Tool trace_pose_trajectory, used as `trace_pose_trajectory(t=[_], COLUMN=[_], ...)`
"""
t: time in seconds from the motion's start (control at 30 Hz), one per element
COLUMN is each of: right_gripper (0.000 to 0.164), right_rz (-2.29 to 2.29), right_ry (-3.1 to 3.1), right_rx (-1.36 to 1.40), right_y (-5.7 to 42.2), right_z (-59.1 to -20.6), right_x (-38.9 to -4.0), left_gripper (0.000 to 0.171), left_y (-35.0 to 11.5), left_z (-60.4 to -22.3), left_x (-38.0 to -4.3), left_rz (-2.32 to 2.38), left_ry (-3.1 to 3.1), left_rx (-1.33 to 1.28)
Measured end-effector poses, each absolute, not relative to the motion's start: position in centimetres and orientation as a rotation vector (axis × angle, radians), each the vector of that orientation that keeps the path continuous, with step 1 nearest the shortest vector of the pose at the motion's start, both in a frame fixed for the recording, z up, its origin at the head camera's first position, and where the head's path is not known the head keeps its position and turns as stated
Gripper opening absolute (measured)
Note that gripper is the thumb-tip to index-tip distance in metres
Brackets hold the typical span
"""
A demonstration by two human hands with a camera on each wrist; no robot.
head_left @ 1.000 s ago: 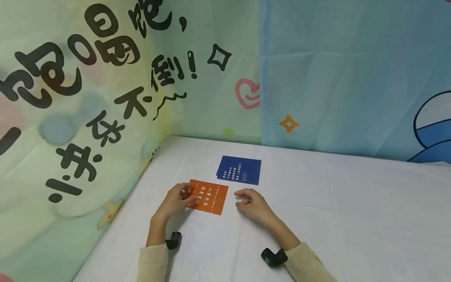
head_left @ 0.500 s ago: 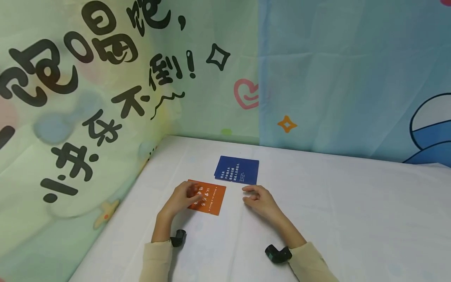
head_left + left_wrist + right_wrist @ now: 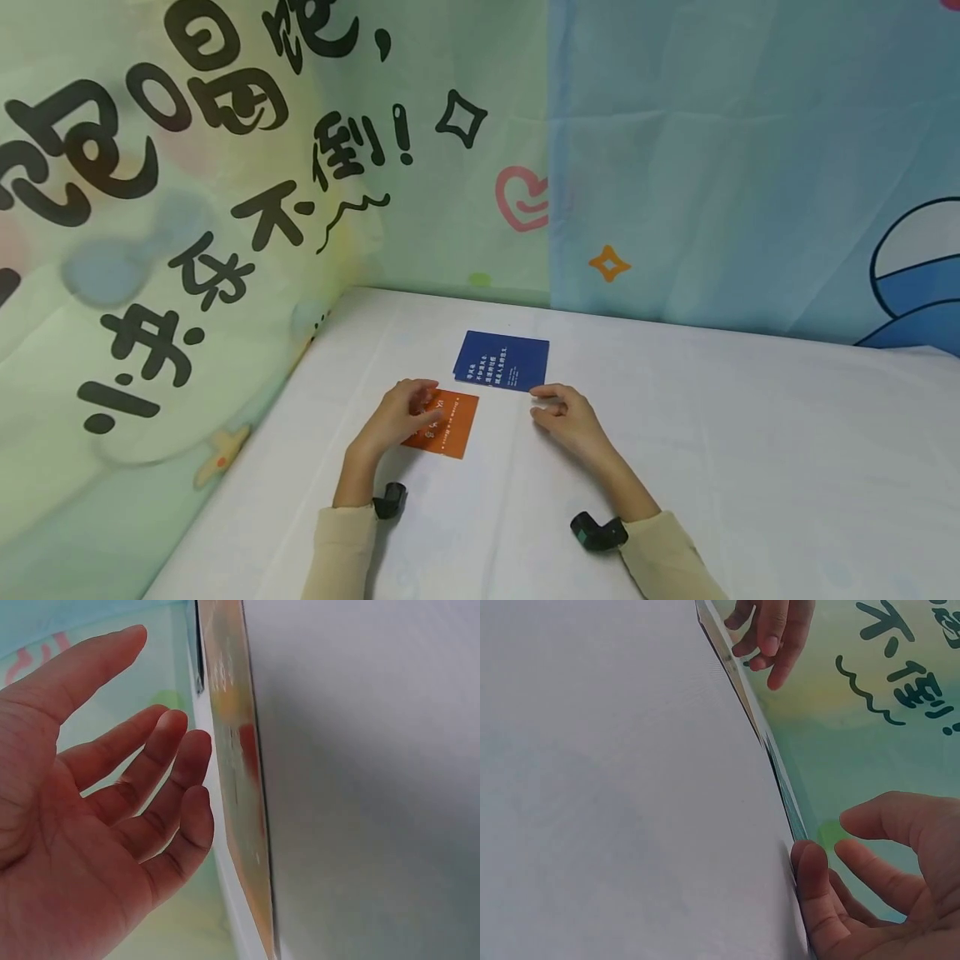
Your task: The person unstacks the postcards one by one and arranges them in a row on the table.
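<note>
Fingers [image 3: 812, 877] of the right hand [image 3: 567, 417], loosely bent and pinching nothing I can see remotely, lie at the near right corner of the blue card [image 3: 501, 360], closer than the left hand [image 3: 395, 418], relaxed above the orange card [image 3: 456, 427] just nearer and leftward.

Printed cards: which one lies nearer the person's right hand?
The blue card, its corner by the right hand; the orange card is partly hidden by the left hand.

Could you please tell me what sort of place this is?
It looks like a small staged corner, perhaps set up for filming: a creased backdrop printed with large characters and drawings, a white-covered table, and a black device at each wrist.
</note>
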State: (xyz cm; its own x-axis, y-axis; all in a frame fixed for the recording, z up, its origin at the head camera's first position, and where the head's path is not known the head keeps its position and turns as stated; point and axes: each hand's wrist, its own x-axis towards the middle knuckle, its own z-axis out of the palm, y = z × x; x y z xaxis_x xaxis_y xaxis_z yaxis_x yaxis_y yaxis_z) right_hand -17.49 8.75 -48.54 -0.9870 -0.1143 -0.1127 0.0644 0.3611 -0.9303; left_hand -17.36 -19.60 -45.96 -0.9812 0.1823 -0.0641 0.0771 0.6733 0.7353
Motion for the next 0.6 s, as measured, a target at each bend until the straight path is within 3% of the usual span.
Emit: trace_pose_trajectory(t=[0.6], right_gripper=[0.029], right_rz=[-1.69], right_ry=[2.589], right_rx=[-0.016], right_y=[8.8], right_z=[-48.4], right_x=[-18.3], left_gripper=[0.049], left_y=[-17.7], left_z=[-45.7], left_x=[-18.7], left_rz=[1.208], left_ry=[2.794], left_rx=[0.294])
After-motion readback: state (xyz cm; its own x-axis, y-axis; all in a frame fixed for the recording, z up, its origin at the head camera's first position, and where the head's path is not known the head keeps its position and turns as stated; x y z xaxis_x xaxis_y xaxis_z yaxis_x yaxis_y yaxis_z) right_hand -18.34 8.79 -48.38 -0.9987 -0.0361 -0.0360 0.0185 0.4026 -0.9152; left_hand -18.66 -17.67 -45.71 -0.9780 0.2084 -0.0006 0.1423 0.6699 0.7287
